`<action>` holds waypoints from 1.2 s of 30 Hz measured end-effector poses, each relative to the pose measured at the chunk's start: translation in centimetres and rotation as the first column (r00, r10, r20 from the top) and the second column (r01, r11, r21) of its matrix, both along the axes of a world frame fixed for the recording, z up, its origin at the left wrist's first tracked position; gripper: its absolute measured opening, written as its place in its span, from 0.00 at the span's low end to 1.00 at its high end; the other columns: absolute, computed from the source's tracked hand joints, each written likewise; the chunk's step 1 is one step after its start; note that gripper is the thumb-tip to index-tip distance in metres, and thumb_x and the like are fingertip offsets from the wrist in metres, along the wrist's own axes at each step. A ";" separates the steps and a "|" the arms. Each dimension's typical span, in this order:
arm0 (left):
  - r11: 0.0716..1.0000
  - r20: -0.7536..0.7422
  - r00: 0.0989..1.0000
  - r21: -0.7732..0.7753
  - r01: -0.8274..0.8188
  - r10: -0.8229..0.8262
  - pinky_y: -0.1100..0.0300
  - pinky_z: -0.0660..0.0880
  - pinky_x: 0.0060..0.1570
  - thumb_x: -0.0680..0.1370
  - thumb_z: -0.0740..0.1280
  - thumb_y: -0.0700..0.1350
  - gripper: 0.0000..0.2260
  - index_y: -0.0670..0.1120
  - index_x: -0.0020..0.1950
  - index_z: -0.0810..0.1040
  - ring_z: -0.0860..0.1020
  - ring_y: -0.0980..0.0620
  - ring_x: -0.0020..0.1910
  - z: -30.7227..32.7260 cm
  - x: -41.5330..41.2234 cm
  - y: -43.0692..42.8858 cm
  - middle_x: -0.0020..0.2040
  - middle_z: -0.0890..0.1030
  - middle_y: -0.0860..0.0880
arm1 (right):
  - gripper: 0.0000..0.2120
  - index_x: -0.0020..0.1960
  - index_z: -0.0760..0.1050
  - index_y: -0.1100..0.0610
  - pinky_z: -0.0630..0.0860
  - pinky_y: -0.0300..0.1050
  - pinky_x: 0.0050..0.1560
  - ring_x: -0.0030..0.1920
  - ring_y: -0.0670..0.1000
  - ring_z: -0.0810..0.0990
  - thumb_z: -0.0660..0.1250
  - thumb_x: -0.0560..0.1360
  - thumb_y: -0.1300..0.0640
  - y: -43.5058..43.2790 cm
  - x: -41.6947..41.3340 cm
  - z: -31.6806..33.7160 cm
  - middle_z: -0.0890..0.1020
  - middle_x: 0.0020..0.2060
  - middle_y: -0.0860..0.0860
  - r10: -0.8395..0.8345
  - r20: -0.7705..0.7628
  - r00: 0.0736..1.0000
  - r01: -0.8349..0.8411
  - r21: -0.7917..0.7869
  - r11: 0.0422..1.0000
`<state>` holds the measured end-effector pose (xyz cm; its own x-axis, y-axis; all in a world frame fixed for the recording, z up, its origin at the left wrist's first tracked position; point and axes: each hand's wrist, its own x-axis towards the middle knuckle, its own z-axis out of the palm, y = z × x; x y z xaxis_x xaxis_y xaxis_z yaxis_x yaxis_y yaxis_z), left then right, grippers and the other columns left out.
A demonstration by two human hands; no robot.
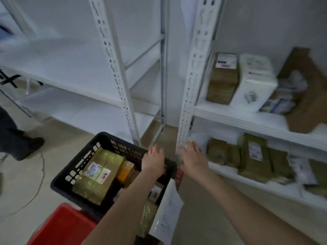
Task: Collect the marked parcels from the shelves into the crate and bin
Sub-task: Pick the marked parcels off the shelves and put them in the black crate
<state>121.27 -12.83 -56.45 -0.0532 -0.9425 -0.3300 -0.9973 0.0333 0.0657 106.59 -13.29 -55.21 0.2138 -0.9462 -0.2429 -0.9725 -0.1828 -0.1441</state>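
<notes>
At lower shelf [247,185], left end, just behind its front edge: brown parcels stood packed side by side. The nearest was a small squat parcel [217,151] by the shelf's left corner. Next along was a taller labelled parcel [253,156], set on end, long axis roughly upright, label facing out. Whether either bore the mark could not be read (motion blur).

Both lay to the right of, and slightly beyond, the right hand [192,159], which hung in front of the foot of the white upright post [191,85]. Its fingers were straight and spread, palm down, nothing held. Contact w/ the post could not be told.

The left hand [153,160] was further from the shelf, over the far right rim of the black crate [70,174]. It too was flat and spread, holding nothing; touching the rim or just above it, unclear.

Judgement: the right hand was the nearer, so the next reach probably ran rightward into the shelf's left end, taking the upright parcel across its narrow width.

The crate already carried a stickered parcel [97,174] & others. A red bin [65,225] sat at the crate's near left corner.
</notes>
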 end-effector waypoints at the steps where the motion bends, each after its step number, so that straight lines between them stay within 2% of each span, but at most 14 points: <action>1: 0.999 -0.004 0.999 -0.008 0.034 -0.034 0.51 0.66 0.68 0.76 0.67 0.43 0.29 0.45 0.75 0.58 0.58 0.43 0.74 0.8 -1.7 0.1 0.76 0.55 0.42 | 0.33 0.76 0.56 0.51 0.57 0.55 0.72 0.76 0.59 0.50 0.67 0.76 0.49 0.7 -1.8 0.9 0.54 0.75 0.55 -0.032 0.002 0.999 0.032 -0.018 0.999; 4: 0.986 0.007 0.988 -0.053 0.156 -0.155 0.51 0.65 0.67 0.78 0.64 0.45 0.28 0.46 0.75 0.56 0.59 0.44 0.73 3.0 -7.3 0.6 0.75 0.57 0.43 | 0.31 0.75 0.56 0.51 0.55 0.54 0.74 0.77 0.59 0.49 0.66 0.76 0.51 3.1 -7.4 3.2 0.53 0.76 0.55 -0.139 0.022 0.990 0.140 -0.052 0.989; 8: 0.954 -0.003 0.957 -0.082 0.290 -0.291 0.51 0.64 0.68 0.77 0.67 0.45 0.34 0.48 0.77 0.51 0.57 0.45 0.75 6.0 -15.8 1.8 0.77 0.53 0.45 | 0.34 0.74 0.57 0.51 0.57 0.52 0.73 0.75 0.58 0.53 0.68 0.74 0.45 6.6 -15.4 5.7 0.56 0.75 0.55 -0.274 0.029 0.961 0.275 -0.126 0.953; 10: 0.929 0.000 0.934 -0.100 0.356 -0.357 0.52 0.63 0.69 0.77 0.66 0.44 0.33 0.47 0.77 0.52 0.56 0.45 0.75 7.6 -20.6 2.8 0.77 0.53 0.44 | 0.34 0.74 0.59 0.50 0.57 0.53 0.72 0.75 0.58 0.54 0.69 0.73 0.45 8.4 -19.5 6.7 0.57 0.74 0.55 -0.342 0.037 0.939 0.344 -0.151 0.927; 15: 0.844 0.037 0.860 -0.171 0.508 -0.510 0.50 0.64 0.68 0.77 0.66 0.44 0.32 0.47 0.77 0.54 0.58 0.44 0.75 10.2 -33.4 7.1 0.77 0.53 0.44 | 0.29 0.75 0.58 0.51 0.56 0.54 0.74 0.76 0.59 0.52 0.64 0.76 0.55 14.4 -31.5 8.7 0.56 0.74 0.56 -0.471 0.056 0.880 0.472 -0.213 0.856; 17: 0.813 0.034 0.830 -0.183 0.553 -0.557 0.49 0.66 0.67 0.77 0.65 0.43 0.31 0.47 0.76 0.55 0.60 0.43 0.73 10.9 -38.9 9.4 0.77 0.54 0.43 | 0.29 0.75 0.58 0.51 0.56 0.55 0.74 0.76 0.60 0.50 0.64 0.77 0.56 17.1 -36.6 9.2 0.55 0.75 0.56 -0.524 0.069 0.849 0.525 -0.219 0.822; 20: 0.757 0.019 0.776 -0.206 0.620 -0.630 0.49 0.69 0.64 0.76 0.66 0.41 0.31 0.48 0.76 0.56 0.64 0.43 0.71 11.6 -47.3 13.1 0.75 0.58 0.44 | 0.30 0.74 0.58 0.50 0.57 0.53 0.72 0.76 0.58 0.52 0.66 0.75 0.50 21.5 -44.3 9.8 0.57 0.74 0.55 -0.591 0.094 0.801 0.594 -0.243 0.767; 23: 0.707 -0.014 0.720 -0.208 0.676 -0.693 0.50 0.69 0.63 0.75 0.68 0.47 0.33 0.48 0.76 0.56 0.63 0.43 0.72 11.8 -54.6 16.7 0.76 0.57 0.45 | 0.33 0.74 0.58 0.50 0.56 0.54 0.73 0.76 0.58 0.51 0.67 0.74 0.44 26.1 -51.3 10.6 0.57 0.74 0.55 -0.670 0.105 0.735 0.673 -0.238 0.700; 26: 0.630 -0.004 0.649 -0.246 0.736 -0.760 0.50 0.71 0.60 0.76 0.68 0.46 0.32 0.47 0.76 0.56 0.65 0.44 0.70 12.1 -61.4 19.4 0.75 0.59 0.44 | 0.31 0.74 0.58 0.51 0.56 0.55 0.72 0.77 0.59 0.50 0.65 0.76 0.45 30.0 -58.0 11.3 0.56 0.75 0.55 -0.733 0.095 0.674 0.730 -0.238 0.640; 29: 0.569 -0.001 0.587 -0.252 0.783 -0.809 0.49 0.67 0.65 0.76 0.67 0.46 0.33 0.47 0.77 0.55 0.62 0.44 0.73 12.7 -67.9 20.9 0.76 0.58 0.44 | 0.30 0.73 0.58 0.52 0.57 0.56 0.72 0.76 0.59 0.51 0.65 0.76 0.45 32.7 -63.5 11.6 0.57 0.74 0.56 -0.782 0.081 0.618 0.773 -0.244 0.586; 31: 0.521 0.003 0.539 -0.251 0.816 -0.842 0.49 0.67 0.66 0.75 0.68 0.47 0.34 0.47 0.77 0.55 0.62 0.43 0.73 13.0 -72.2 21.5 0.76 0.58 0.44 | 0.30 0.73 0.59 0.52 0.58 0.56 0.72 0.76 0.60 0.52 0.66 0.75 0.45 33.8 -66.8 11.7 0.57 0.74 0.57 -0.808 0.079 0.584 0.797 -0.243 0.552; 34: 0.455 0.012 0.477 -0.283 0.845 -0.879 0.51 0.68 0.63 0.75 0.69 0.47 0.30 0.47 0.74 0.60 0.66 0.44 0.70 13.4 -78.8 22.0 0.74 0.61 0.44 | 0.28 0.71 0.62 0.52 0.60 0.53 0.71 0.75 0.58 0.55 0.66 0.75 0.48 34.4 -72.5 11.6 0.60 0.73 0.56 -0.841 0.082 0.535 0.821 -0.287 0.494; 36: 0.415 0.010 0.439 -0.305 0.857 -0.899 0.52 0.66 0.65 0.76 0.66 0.47 0.30 0.47 0.75 0.58 0.63 0.45 0.72 13.8 -83.3 21.9 0.75 0.59 0.44 | 0.27 0.72 0.61 0.50 0.61 0.52 0.70 0.74 0.58 0.56 0.65 0.75 0.49 34.1 -76.8 11.8 0.61 0.72 0.55 -0.859 0.075 0.507 0.830 -0.310 0.463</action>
